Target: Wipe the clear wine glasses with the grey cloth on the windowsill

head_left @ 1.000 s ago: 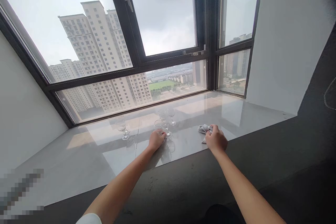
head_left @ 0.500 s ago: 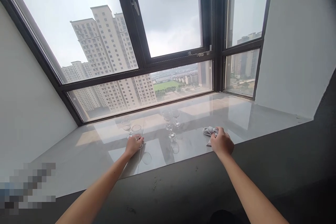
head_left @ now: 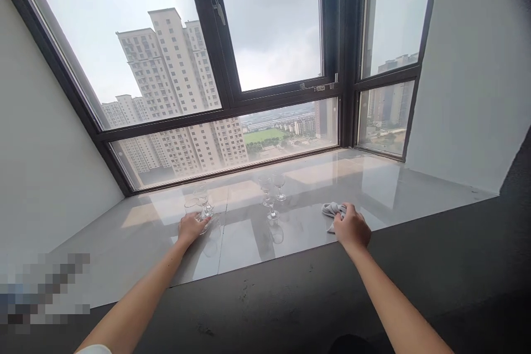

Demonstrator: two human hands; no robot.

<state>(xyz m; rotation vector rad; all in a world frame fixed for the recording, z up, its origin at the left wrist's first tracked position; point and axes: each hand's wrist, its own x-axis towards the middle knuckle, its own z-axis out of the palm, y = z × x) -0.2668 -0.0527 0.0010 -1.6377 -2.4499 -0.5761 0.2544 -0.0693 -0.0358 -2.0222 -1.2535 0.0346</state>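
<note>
My left hand (head_left: 192, 227) is closed around the lower part of a clear stemmed glass (head_left: 192, 206), at the left of the window sill. Just behind it stand further clear wine glasses (head_left: 202, 196), partly overlapping it in view. My right hand (head_left: 352, 225) grips a crumpled pale grey cloth (head_left: 333, 210) against the sill, near its front edge. Between my hands, a small group of clear wine glasses (head_left: 272, 212) stands upright, with reflections below them. The base of the glass in my left hand is mostly hidden by my fingers.
The glossy tiled sill (head_left: 244, 243) drops off at its front edge above a dark wall (head_left: 282, 298). Dark window frames (head_left: 232, 116) run behind and to the right. White side walls (head_left: 464, 77) flank the sill. A pixelated patch covers the lower left.
My left hand has moved left with the glass, bringing it in front of the glasses there. My right hand and the cloth stay nearly where they were. The view has shifted slightly.
</note>
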